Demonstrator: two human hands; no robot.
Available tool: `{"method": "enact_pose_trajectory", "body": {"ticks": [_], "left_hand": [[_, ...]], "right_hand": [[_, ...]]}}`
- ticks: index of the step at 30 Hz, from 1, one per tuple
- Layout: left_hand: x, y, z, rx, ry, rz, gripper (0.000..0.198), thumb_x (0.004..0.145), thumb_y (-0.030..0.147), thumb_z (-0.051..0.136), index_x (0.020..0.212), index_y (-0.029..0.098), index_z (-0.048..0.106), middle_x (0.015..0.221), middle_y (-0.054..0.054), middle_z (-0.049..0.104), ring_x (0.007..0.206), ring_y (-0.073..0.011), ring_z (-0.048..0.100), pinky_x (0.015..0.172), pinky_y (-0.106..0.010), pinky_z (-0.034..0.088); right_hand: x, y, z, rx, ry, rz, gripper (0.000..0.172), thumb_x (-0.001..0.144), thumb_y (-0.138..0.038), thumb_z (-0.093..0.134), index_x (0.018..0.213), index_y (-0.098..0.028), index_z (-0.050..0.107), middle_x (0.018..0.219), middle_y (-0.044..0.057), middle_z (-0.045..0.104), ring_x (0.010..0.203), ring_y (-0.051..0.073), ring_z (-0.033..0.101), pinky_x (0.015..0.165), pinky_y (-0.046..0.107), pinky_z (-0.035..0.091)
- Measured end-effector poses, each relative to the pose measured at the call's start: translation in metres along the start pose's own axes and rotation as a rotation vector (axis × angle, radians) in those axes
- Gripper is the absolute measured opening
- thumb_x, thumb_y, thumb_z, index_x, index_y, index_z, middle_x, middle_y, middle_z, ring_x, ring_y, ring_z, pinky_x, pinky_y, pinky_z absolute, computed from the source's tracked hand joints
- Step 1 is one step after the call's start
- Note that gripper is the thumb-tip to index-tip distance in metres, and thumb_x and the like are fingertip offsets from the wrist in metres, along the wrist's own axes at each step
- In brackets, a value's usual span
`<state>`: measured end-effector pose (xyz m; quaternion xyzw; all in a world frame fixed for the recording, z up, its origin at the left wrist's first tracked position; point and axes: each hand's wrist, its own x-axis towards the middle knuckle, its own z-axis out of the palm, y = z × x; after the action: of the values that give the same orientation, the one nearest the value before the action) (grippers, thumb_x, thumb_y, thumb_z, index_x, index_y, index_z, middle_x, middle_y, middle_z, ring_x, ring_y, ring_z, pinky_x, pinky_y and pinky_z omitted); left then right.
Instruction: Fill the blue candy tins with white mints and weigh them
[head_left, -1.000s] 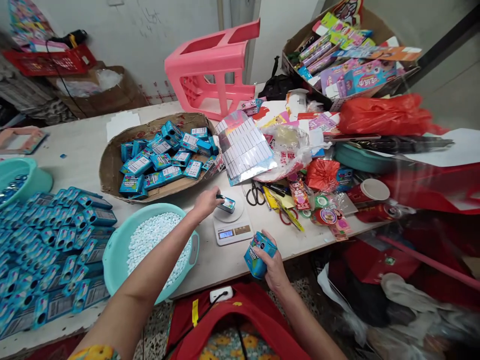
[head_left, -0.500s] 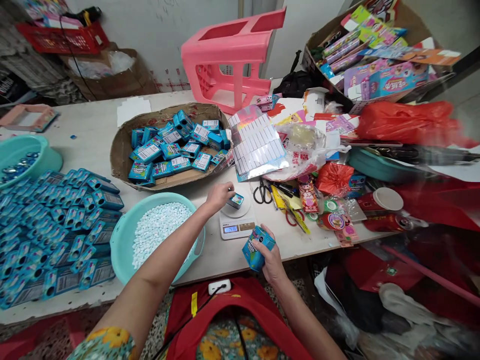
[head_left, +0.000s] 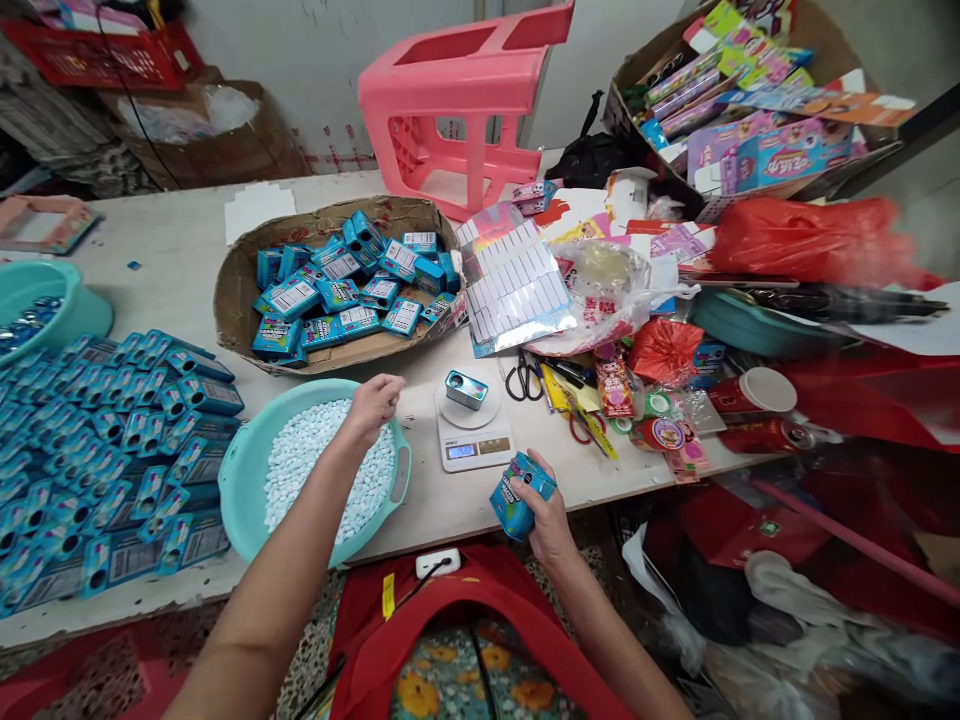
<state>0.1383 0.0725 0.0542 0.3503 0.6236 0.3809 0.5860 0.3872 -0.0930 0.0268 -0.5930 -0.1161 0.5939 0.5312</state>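
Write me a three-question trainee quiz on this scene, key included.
1. True or false: the left hand is touching the small box on the scale.
2. What does the right hand hold?
3. Pick one: the turquoise bowl beside the scale contains
A) scissors
B) pale pellets
C) pens

Key:
1. False; there is a gap between them.
2. A blue pack.
3. B.

Plastic and cardboard before me.
Smooth plastic basin (head_left: 237, 470), matt pellets (head_left: 300, 450), rough cardboard tray (head_left: 231, 285); my packet (head_left: 511, 511) glossy, the foil-like sheet (head_left: 516, 282) shiny.
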Motion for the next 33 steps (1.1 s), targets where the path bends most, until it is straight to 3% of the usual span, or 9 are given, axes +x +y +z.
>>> {"method": "enact_pose_trajectory", "body": {"ticks": [3,6,8,11,14,18,26,29,33], "left_hand": [[-0.018,-0.013,-0.042,-0.192,0.127,-0.089,0.014,0.075,0.028,0.063,0.079,0.017,0.055,0.063,0.002,0.048,0.045,-0.0047,0.042,0.036,-0.015,0.03],[-0.03,-0.03,-0.072,-0.326,0.248,-0.176,0.007,0.077,0.013,0.057,0.077,0.018,0.053,0.072,-0.002,0.053,0.06,-0.0091,0.056,0.051,-0.02,0.051],[-0.036,-0.039,-0.082,-0.373,0.287,-0.211,0.015,0.075,0.004,0.055,0.078,0.018,0.054,0.077,-0.003,0.055,0.067,-0.0103,0.059,0.059,-0.021,0.055],[-0.041,-0.043,-0.083,-0.374,0.244,-0.238,0.02,0.073,-0.001,0.055,0.083,0.017,0.058,0.084,-0.007,0.06,0.071,-0.0114,0.062,0.059,-0.02,0.055],[-0.039,-0.035,-0.069,-0.29,0.127,-0.228,0.015,0.073,0.008,0.06,0.086,0.014,0.061,0.082,-0.008,0.063,0.061,-0.01,0.06,0.05,-0.019,0.05],[-0.022,-0.018,-0.034,-0.074,-0.032,-0.151,0.015,0.071,0.022,0.066,0.08,0.012,0.06,0.069,-0.004,0.06,0.05,-0.0075,0.052,0.043,-0.018,0.039],[0.028,0.013,0.051,0.584,-0.235,0.148,0.013,0.064,0.01,0.057,0.074,0.017,0.062,0.067,-0.002,0.058,0.069,-0.0159,0.056,0.06,-0.026,0.041],[0.04,0.022,0.071,0.806,-0.258,0.288,0.016,0.064,0.006,0.055,0.071,0.019,0.062,0.078,-0.004,0.059,0.081,-0.0183,0.053,0.068,-0.027,0.04],[0.046,0.027,0.085,1.023,-0.312,0.402,0.02,0.066,0.006,0.054,0.076,0.02,0.064,0.082,-0.003,0.058,0.082,-0.0189,0.051,0.071,-0.027,0.038]], "right_hand": [[-0.001,0.003,-0.003,-0.007,0.008,0.005,0.078,0.062,-0.034,0.078,0.132,-0.027,0.045,0.106,0.003,0.064,0.088,0.019,0.061,0.079,0.034,0.05],[-0.003,0.005,-0.003,-0.015,0.009,0.016,0.077,0.062,-0.035,0.078,0.132,-0.028,0.045,0.104,0.002,0.065,0.086,0.018,0.061,0.078,0.032,0.049],[-0.004,0.006,-0.001,-0.018,0.004,0.021,0.076,0.063,-0.035,0.078,0.131,-0.028,0.046,0.104,0.001,0.065,0.086,0.018,0.061,0.077,0.032,0.049],[-0.006,0.006,0.002,-0.011,-0.009,0.026,0.077,0.062,-0.034,0.078,0.132,-0.028,0.046,0.103,0.002,0.065,0.086,0.018,0.061,0.076,0.032,0.05],[-0.007,0.005,0.004,0.0,-0.015,0.028,0.077,0.063,-0.033,0.078,0.133,-0.028,0.045,0.103,0.002,0.064,0.086,0.018,0.06,0.077,0.032,0.049],[-0.008,0.003,0.0,0.014,-0.011,0.02,0.075,0.064,-0.033,0.078,0.132,-0.028,0.045,0.103,0.001,0.064,0.087,0.018,0.06,0.077,0.032,0.049],[-0.006,0.003,-0.015,0.046,0.034,0.024,0.079,0.063,-0.033,0.079,0.133,-0.029,0.044,0.105,0.001,0.065,0.089,0.02,0.06,0.079,0.033,0.049],[-0.004,0.002,-0.02,0.058,0.044,0.025,0.078,0.062,-0.034,0.079,0.132,-0.029,0.044,0.105,0.002,0.064,0.088,0.019,0.06,0.077,0.033,0.049],[-0.002,0.001,-0.026,0.065,0.055,0.027,0.075,0.062,-0.034,0.079,0.129,-0.029,0.047,0.105,0.001,0.064,0.087,0.019,0.06,0.076,0.032,0.049]]}}
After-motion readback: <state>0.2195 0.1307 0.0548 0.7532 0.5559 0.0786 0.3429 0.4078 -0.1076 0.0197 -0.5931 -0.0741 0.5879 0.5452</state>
